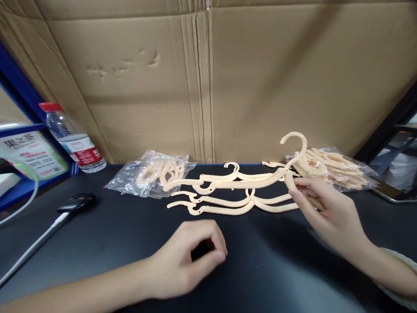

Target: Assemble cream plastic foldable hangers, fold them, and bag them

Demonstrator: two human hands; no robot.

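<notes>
My right hand (329,213) grips a cream plastic folding clothes hanger (273,178) by one arm, thumb and fingers pinched around it. The hanger's hook points up and its other arm reaches out to the left above the table. Beneath and behind it, several similar cream hangers (228,211) lie on the dark table, partly overlapping in view. My left hand (192,256) rests near the front of the table with its fingers curled and thumb against the index finger. Nothing shows in it.
A clear bag (148,174) with cream hanger parts lies at the back left, and another full bag (339,169) at the back right. A water bottle (76,139) leans by the blue shelf. A black device (76,202) trails a white cable. Cardboard (293,78) stands behind.
</notes>
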